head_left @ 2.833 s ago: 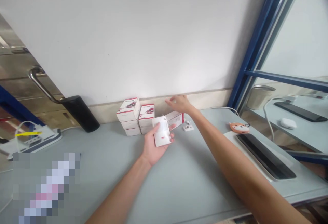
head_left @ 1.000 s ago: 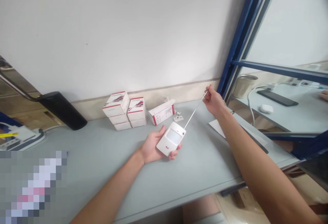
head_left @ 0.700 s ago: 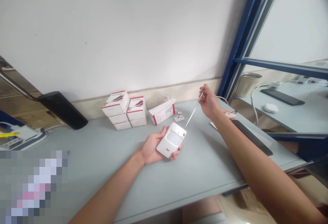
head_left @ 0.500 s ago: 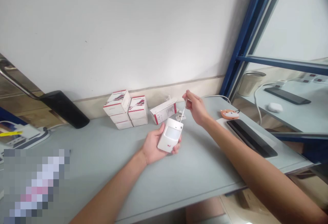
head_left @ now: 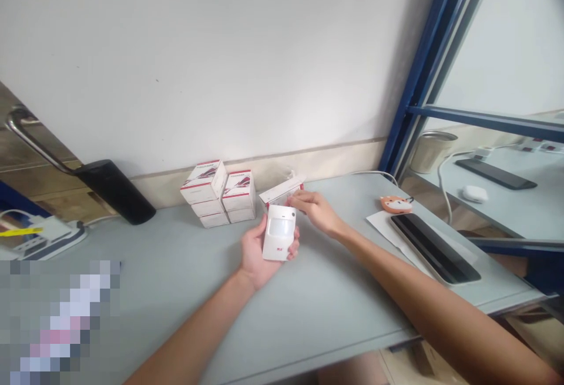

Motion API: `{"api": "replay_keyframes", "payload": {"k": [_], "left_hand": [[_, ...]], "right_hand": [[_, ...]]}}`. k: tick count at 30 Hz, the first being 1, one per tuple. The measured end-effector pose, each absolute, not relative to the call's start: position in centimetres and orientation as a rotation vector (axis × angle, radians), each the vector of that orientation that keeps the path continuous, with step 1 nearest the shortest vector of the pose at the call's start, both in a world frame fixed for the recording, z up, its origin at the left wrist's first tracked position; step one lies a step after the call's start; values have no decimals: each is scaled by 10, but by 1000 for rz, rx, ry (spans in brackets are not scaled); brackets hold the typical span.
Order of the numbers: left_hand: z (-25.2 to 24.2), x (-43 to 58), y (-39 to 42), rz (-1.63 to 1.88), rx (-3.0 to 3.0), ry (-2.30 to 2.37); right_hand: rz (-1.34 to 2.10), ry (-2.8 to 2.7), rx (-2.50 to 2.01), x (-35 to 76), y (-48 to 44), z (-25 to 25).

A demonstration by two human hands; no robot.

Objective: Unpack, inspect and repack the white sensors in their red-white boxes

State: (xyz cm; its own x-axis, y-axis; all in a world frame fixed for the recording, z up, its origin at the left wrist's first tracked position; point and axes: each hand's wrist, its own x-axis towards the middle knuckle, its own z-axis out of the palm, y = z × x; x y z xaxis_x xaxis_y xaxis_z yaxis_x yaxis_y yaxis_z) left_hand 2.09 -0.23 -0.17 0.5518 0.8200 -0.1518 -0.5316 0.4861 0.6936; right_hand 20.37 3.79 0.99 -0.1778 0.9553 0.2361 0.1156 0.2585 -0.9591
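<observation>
A white motion detector (head_left: 279, 238) with a pale lens window and a small red mark rests upright in my left hand (head_left: 254, 253), its fingers wrapped round the back and right edge. My right hand (head_left: 315, 207) is at the detector's top right corner, thumb and fingers pinched together. The thin metal antenna that rises from that corner is now mostly hidden by these fingers. Just behind the detector lies a white and red box (head_left: 282, 190) on its side, partly covered by the hands.
Small white and red boxes (head_left: 203, 184) are stacked against the wall. To the left are a black padded armrest (head_left: 115, 192) and a power strip (head_left: 57, 238). On the right lie an orange animal-shaped case (head_left: 396, 204), a dark phone-like slab (head_left: 434, 247) and a mirror (head_left: 493, 191).
The antenna was drawn out long between the detector and my right hand. My right hand has come down and left to the detector's top, and the detector has shifted left and stands straighter.
</observation>
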Motion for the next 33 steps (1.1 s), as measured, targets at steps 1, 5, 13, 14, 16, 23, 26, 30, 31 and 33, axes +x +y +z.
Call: {"api": "replay_keyframes", "payload": {"k": [1,5,13,14,16,23,26,30,31,33], "left_hand": [[-1,21,-2,882,647,510],[-1,21,0,869,681,518],[-1,20,4,856,631,587],[0,20,4,853,629,595],[2,21,3,851,625,608],[3,20,5,845,592,616],[4,20,4,844,604,608],[5,21,4,842,604,618],[6,21,4,846,595,623],[7,21,3,855,572,629]], "right_hand": [[1080,-1570,-1032,205,37,12],[1023,-1784,-1050,224,43,24],[313,-1973,-1664,276,69,11],[348,-2034,-1641,278,70,9],[390,-2099,-1593,278,70,4],[306,-2173,-1633,274,76,-13],[330,-2190,-1647,275,78,-14],[341,-2163,-1681,276,77,-11],[338,-2157,-1677,276,76,-10],[328,-2152,-1642,275,74,-8]]}}
